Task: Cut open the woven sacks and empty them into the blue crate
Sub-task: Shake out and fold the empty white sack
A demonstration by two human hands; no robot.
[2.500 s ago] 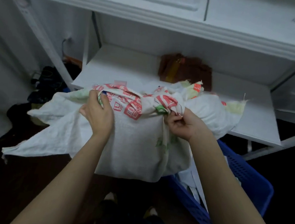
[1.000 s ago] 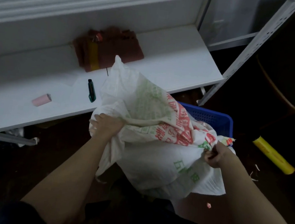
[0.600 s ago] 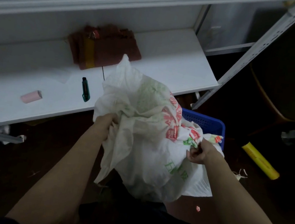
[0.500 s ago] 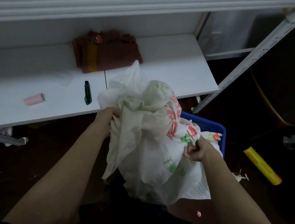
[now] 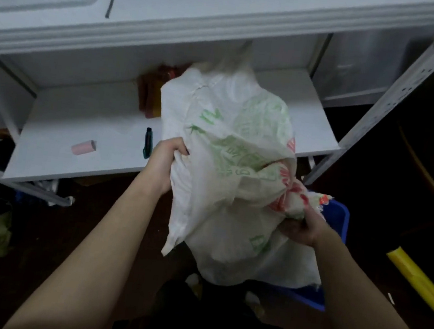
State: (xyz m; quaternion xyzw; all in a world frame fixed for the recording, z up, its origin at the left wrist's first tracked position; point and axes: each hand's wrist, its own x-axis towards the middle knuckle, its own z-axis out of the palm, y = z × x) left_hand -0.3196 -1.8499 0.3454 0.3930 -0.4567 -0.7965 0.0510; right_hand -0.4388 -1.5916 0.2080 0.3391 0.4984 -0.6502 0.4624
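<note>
Raised higher than half a second ago, the white woven sack with green and red print (image 5: 229, 144) hangs over the blue plastic crate (image 5: 338, 218), hiding most of it. The left hand (image 5: 165, 158) clenches a fold of the sack above the crate. The right hand (image 5: 302, 226) grips the sack's bunched red-printed end, possibly its mouth, over the crate. The sack's top is blurred.

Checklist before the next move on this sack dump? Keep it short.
1. Left hand grips the sack: ok.
2. Right hand grips its red-printed end: ok.
3. Blue crate below the sack: ok, though mostly hidden.
4. Sack cut open: cannot tell, its mouth is hidden.
5. Knife lies on the shelf, apart from both hands: ok.
</note>
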